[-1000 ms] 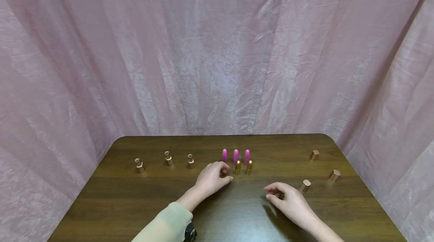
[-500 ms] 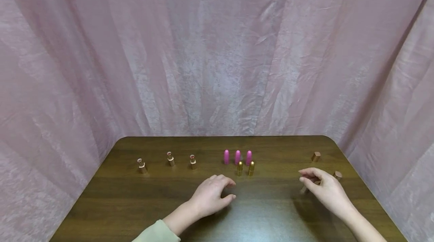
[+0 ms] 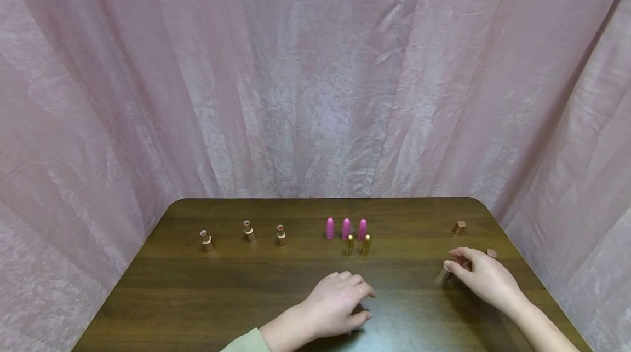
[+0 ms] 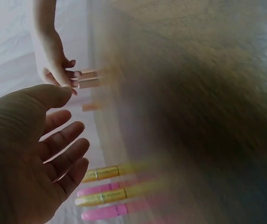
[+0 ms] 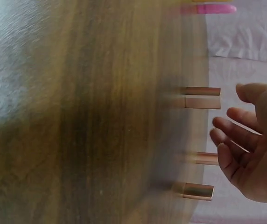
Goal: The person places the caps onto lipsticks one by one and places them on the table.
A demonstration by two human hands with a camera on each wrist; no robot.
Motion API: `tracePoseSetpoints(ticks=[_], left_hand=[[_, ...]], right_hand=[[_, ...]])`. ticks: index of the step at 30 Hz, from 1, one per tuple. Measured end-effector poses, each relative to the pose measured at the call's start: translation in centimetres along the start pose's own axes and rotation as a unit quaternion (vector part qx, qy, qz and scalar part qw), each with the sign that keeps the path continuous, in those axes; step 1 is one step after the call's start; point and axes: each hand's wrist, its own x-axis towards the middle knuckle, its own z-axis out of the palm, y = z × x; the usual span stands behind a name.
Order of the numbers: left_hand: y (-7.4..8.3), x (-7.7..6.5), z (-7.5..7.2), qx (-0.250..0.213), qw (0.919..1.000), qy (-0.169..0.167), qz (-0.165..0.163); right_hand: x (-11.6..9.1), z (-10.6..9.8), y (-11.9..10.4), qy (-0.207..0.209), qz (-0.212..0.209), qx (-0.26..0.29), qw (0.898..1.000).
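Note:
My left hand (image 3: pixel 337 305) hovers over the front middle of the table, fingers loosely bent and holding nothing. Beyond it stand two gold bullet-shaped tubes (image 3: pixel 349 245) in front of three pink ones (image 3: pixel 346 229). Over at the right, my right hand (image 3: pixel 488 281) is beside an upright rose-gold lipstick cap (image 3: pixel 443 273). In the right wrist view, a gap shows between the relaxed fingers (image 5: pixel 236 133) and that cap (image 5: pixel 202 99). Another cap (image 3: pixel 491 253) is partly hidden behind the right hand, and a third cap (image 3: pixel 459 228) stands farther back.
Three uncapped rose-gold lipstick tubes (image 3: pixel 281 235) stand spread out at the left of the brown wooden table (image 3: pixel 197 297). A pink curtain (image 3: pixel 315 78) hangs behind the table and along its sides.
My left hand has drawn back from beside the gold and pink tubes, toward the front and right. My right hand has moved right to the nearest cap.

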Motion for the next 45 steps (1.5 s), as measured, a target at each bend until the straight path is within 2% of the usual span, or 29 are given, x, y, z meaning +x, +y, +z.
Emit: tracePoseSetpoints(ticks=[4, 12, 24, 29, 38, 45], left_hand=[[0.8, 0.5, 0.7, 0.019, 0.9997, -0.015, 0.011], [1.9, 0.7, 1.6, 0.026, 0.9992, -0.025, 0.016], [1.3, 0.1, 1.4, 0.016, 0.9995, -0.027, 0.003], [0.7, -0.6, 1.1, -0.008, 0.9997, -0.021, -0.007], [-1.4, -2.3, 0.5, -0.072, 0.9955, -0.020, -0.059], [-3.6, -3.8, -0.5, -0.095, 0.9896, 0.010, -0.108]], right_hand=[[-0.1, 0.7, -0.1, -0.021, -0.006, -0.033, 0.999], [0.0, 1.4, -0.2, -0.023, -0.009, -0.078, 0.997], [0.4, 1.5, -0.5, -0.030, -0.002, -0.081, 0.996], [0.5, 1.4, -1.0, -0.019, -0.006, -0.054, 0.998], [0.5, 1.8, -3.5, 0.017, 0.004, 0.035, 0.999], [0.2, 3.1, -6.1, 0.037, -0.001, 0.110, 0.993]])
